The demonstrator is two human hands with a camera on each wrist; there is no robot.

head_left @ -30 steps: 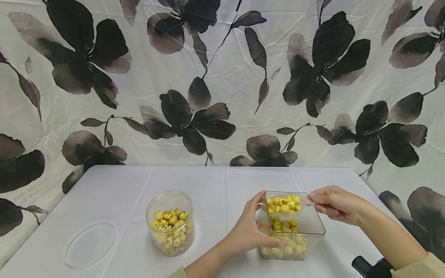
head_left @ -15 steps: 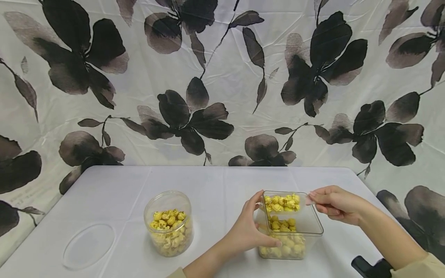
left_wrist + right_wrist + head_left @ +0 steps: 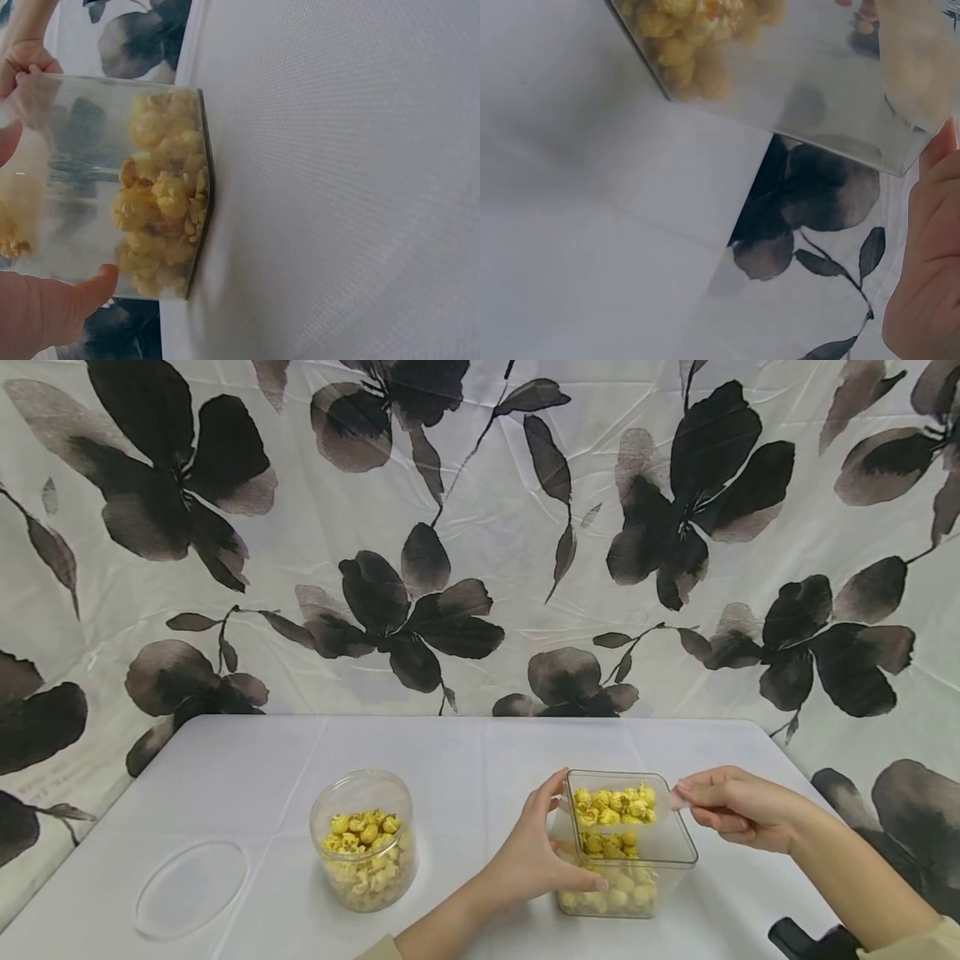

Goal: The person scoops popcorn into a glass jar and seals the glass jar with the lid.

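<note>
My left hand [image 3: 528,852] grips a clear square container [image 3: 678,852] from its left side, thumb along the front wall and fingers at the back left. Yellow popcorn [image 3: 161,202] fills its lower part. At the right rim, my right hand [image 3: 738,806] pinches the pale end of a translucent scoop [image 3: 677,799] between thumb and fingertips. The scoop reaches in over the container's opening, and a heap of popcorn [image 3: 613,804] lies on it near the back wall. In the right wrist view the right hand [image 3: 930,262] is beside the container's upper edge.
A round clear jar [image 3: 405,860], uncovered and partly filled with popcorn, stands left of centre. A flat round clear lid [image 3: 191,892] lies further left on the white table [image 3: 450,760]. Behind hangs a floral cloth [image 3: 480,527]. Some black object [image 3: 802,939] is at the lower right.
My right hand has shifted slightly to the right and down, drawing the popcorn-laden scoop rightward over the container. The left hand keeps its grip in place.
</note>
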